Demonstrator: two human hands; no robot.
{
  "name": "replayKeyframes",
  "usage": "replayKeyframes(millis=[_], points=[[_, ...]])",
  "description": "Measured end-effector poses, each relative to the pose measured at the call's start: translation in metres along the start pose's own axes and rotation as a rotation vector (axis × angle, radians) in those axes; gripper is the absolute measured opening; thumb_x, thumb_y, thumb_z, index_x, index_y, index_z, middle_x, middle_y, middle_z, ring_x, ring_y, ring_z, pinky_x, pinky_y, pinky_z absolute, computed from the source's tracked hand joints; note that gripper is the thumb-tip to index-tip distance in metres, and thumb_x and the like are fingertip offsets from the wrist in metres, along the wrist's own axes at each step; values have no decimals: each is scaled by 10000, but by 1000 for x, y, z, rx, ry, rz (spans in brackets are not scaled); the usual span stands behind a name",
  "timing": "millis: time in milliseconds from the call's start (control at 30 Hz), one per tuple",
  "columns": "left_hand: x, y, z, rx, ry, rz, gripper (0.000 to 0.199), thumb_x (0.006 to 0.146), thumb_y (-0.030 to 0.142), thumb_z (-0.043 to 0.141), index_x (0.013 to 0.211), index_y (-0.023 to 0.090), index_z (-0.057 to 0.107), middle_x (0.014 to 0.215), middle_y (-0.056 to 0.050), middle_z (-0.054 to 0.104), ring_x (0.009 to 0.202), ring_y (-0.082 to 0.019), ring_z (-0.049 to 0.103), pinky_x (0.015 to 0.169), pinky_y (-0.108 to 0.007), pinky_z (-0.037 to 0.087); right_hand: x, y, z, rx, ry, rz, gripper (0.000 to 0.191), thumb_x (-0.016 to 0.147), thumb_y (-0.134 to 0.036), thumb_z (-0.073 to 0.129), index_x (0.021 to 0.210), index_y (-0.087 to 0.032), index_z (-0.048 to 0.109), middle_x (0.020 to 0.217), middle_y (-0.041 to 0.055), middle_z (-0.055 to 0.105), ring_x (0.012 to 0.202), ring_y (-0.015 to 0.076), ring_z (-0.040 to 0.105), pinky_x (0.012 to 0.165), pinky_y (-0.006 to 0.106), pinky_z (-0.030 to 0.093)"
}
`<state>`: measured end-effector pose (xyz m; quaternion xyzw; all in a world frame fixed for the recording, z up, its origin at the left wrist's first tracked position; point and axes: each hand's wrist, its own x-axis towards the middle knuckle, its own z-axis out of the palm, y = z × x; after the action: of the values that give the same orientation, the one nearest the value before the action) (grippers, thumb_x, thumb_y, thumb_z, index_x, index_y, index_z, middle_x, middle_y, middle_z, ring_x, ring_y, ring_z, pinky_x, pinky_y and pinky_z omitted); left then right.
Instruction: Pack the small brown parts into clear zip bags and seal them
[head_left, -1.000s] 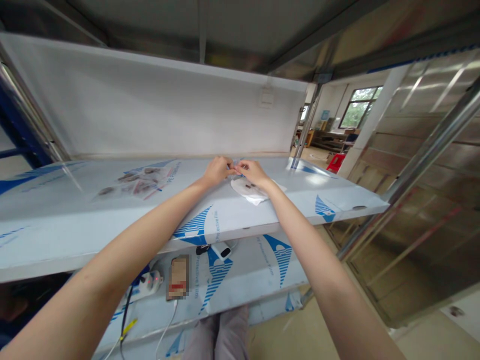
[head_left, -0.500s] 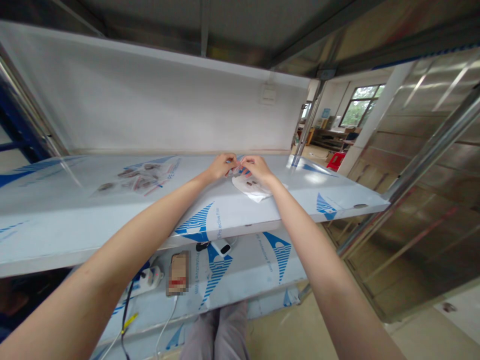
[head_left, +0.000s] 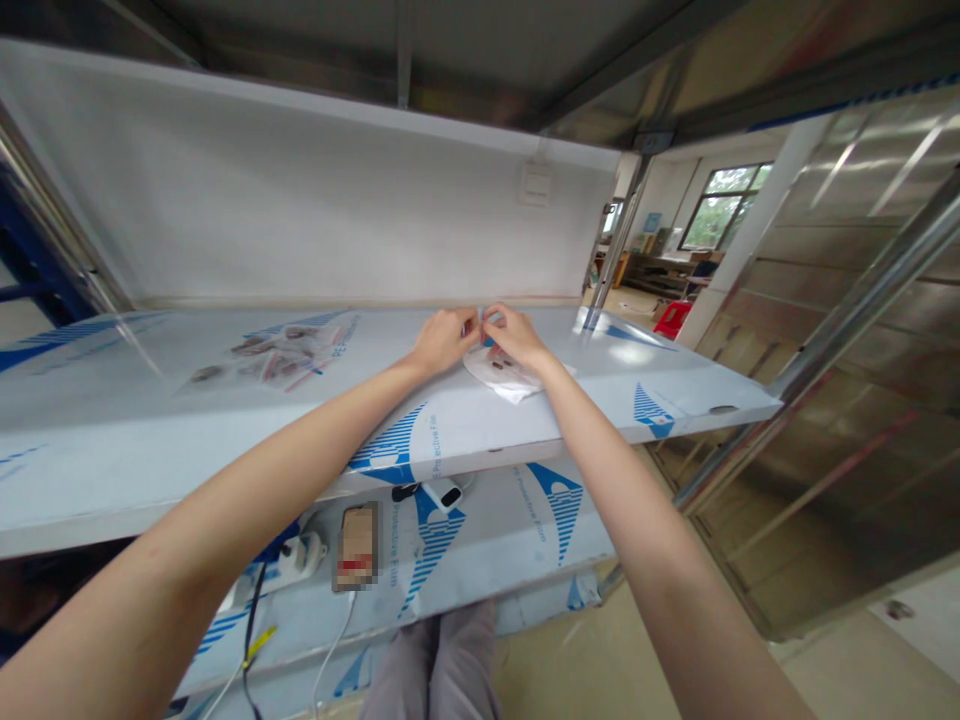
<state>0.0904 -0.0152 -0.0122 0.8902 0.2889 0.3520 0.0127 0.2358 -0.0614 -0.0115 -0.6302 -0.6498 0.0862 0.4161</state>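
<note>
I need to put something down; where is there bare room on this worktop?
Bare: on the worktop, right of the white sheet to the right end; and left, in front of the plastic bags. Crowded: around those bags, and by the left hand and right hand.

Bags left of 2 hands — phone on lower shelf.

Daylight glows in the window, glare flares off the shelf, the underside overhead sits dim, edges stretching!
</note>
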Motion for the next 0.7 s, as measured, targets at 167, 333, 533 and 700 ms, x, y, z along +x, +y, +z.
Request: replayKeyframes(millis=[167, 333, 533, 700], points=[[1, 4, -1, 40, -16, 2, 296, 822, 307, 402, 810, 131, 641, 761, -75, 660, 682, -168, 551, 613, -257, 358, 5, 4, -1, 35, -73, 21, 294, 795, -231, 524, 1071, -199, 622, 906, 33, 687, 579, 97, 612, 596, 213, 443], [0, 5, -4, 86, -14, -17, 289, 836, 276, 385, 832, 145, 643, 810, -81, 672, 722, -181, 576, 644, -261, 380, 9, 10, 2, 122, -120, 2, 261, 772, -217, 553, 1005, -159, 652, 842, 53, 693, 547, 92, 579, 540, 193, 432], [-4, 11, -5, 180, -140, 152, 303, 861, 315, 380, 959, 159, 621, 939, -85, 671, 809, -186, 595, 717, -281, 394, 2, 5, 1, -58, -83, 12, 361, 739, -116, 492, 1068, -143, 637, 800, 48, 689, 491, 95, 547, 544, 207, 422], [-1, 7, 2, -25, 49, 28, 371, 884, 433, 355, 1031, 153, 548, 982, -85, 642, 885, -181, 579, 774, -285, 418, 8, 6, -2, 76, -20, 62, 330, 795, -112, 404, 1018, -138, 646, 764, 27, 671, 453, 68, 512, 500, 180, 404]])
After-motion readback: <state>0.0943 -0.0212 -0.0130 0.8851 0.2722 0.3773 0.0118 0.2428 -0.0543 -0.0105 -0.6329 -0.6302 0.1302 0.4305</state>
